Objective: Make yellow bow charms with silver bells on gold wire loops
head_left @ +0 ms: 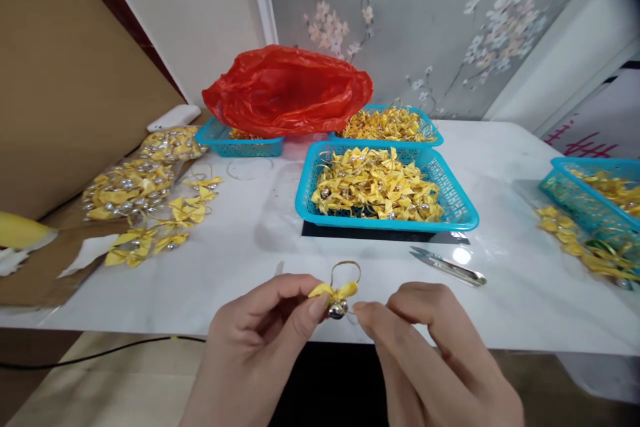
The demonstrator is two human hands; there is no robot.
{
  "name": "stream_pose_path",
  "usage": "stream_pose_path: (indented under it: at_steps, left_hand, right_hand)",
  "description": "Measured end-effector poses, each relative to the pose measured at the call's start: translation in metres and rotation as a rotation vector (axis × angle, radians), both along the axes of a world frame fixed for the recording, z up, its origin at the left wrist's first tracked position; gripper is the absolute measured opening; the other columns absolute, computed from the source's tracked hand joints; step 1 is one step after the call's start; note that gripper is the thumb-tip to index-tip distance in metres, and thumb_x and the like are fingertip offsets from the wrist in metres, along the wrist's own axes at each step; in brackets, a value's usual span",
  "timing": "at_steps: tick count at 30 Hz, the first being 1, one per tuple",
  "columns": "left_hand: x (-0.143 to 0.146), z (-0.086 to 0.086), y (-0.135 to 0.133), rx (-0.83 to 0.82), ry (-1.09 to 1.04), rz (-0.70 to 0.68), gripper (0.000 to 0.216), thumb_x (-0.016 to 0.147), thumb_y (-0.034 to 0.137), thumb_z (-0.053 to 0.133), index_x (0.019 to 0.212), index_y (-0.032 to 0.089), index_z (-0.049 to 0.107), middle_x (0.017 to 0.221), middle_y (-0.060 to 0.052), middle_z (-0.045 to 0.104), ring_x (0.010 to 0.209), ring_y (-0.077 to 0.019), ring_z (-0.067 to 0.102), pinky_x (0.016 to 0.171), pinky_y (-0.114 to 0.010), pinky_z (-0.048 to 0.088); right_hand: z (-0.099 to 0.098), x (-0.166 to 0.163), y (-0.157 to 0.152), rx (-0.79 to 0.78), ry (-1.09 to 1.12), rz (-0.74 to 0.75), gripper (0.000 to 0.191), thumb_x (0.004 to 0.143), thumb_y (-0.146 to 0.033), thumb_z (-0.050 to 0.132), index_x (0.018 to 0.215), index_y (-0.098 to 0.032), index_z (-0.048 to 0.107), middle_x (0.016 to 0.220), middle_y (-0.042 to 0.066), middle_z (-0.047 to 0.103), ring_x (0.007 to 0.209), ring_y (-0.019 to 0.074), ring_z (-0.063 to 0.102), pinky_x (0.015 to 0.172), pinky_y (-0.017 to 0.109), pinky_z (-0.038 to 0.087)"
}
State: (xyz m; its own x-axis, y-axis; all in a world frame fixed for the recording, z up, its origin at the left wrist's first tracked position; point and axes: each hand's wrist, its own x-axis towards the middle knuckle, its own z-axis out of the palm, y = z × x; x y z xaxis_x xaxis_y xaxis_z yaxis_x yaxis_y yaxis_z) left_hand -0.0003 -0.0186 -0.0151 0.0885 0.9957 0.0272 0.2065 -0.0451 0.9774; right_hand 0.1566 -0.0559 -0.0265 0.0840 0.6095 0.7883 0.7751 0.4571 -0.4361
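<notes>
Between finger and thumb, my left hand pinches a yellow ribbon bow at its left side. A shiny silver bell hangs at the bow's centre, and a thin gold cord loop stands up behind it. Just right of the bell, my right hand is closed in a pinch on a thin thread-like strand beside the bow. Its fingertips hide the strand's end. Both hands are at the table's front edge.
A blue basket of bows stands ahead, with thread snips to its right. A red plastic bag covers part of another basket. Bagged bows and loose bows lie left; another basket stands right.
</notes>
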Motion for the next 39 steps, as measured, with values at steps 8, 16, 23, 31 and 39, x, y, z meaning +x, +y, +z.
stream_pose_path:
  at_steps: [8, 16, 23, 31, 39]
  left_hand:
    - [0.003, -0.001, -0.001, -0.061, -0.112, 0.055, 0.009, 0.079, 0.023, 0.074, 0.081, 0.031, 0.076, 0.077, 0.008, 0.076, 0.070, -0.0093, 0.068, 0.065, -0.008, 0.054]
    - [0.002, -0.002, 0.000, -0.257, -0.287, 0.051, 0.008, 0.076, 0.031, 0.079, 0.078, 0.026, 0.074, 0.072, 0.006, 0.071, 0.067, -0.0093, 0.061, 0.062, -0.010, 0.051]
    - [-0.001, -0.009, -0.001, -0.164, -0.161, 0.032, 0.005, 0.081, 0.031, 0.075, 0.084, 0.030, 0.072, 0.081, 0.009, 0.072, 0.076, -0.0094, 0.063, 0.071, -0.009, 0.051]
    - [0.000, -0.005, 0.000, -0.061, 0.001, 0.079, 0.005, 0.079, 0.029, 0.075, 0.082, 0.032, 0.072, 0.081, 0.008, 0.074, 0.072, -0.0107, 0.067, 0.067, -0.010, 0.055]
    - [0.008, 0.001, -0.004, 0.042, 0.069, 0.160, 0.012, 0.074, 0.019, 0.075, 0.075, 0.031, 0.077, 0.078, 0.005, 0.076, 0.071, -0.0158, 0.069, 0.063, -0.016, 0.057]
  right_hand:
    - [0.006, -0.001, 0.004, 0.029, 0.007, -0.036, 0.008, 0.084, -0.005, 0.066, 0.082, -0.013, 0.068, 0.072, 0.003, 0.053, 0.067, 0.0142, 0.052, 0.056, 0.029, 0.040]
    - [0.006, -0.001, 0.004, 0.040, -0.009, -0.050, 0.011, 0.084, -0.003, 0.065, 0.083, -0.013, 0.068, 0.071, 0.002, 0.050, 0.067, 0.0123, 0.051, 0.056, 0.027, 0.040]
    - [0.004, 0.001, 0.008, 0.074, -0.030, -0.046, 0.010, 0.084, -0.004, 0.066, 0.080, -0.013, 0.068, 0.070, 0.001, 0.049, 0.064, 0.0105, 0.049, 0.054, 0.026, 0.039]
    - [0.003, 0.003, 0.009, 0.049, -0.048, -0.045, 0.010, 0.085, -0.006, 0.065, 0.079, -0.014, 0.068, 0.068, 0.000, 0.050, 0.063, 0.0103, 0.049, 0.053, 0.025, 0.042]
    - [0.002, 0.004, 0.011, 0.049, -0.105, -0.032, 0.013, 0.084, -0.006, 0.064, 0.075, -0.014, 0.066, 0.066, 0.000, 0.047, 0.060, 0.0101, 0.047, 0.050, 0.025, 0.039]
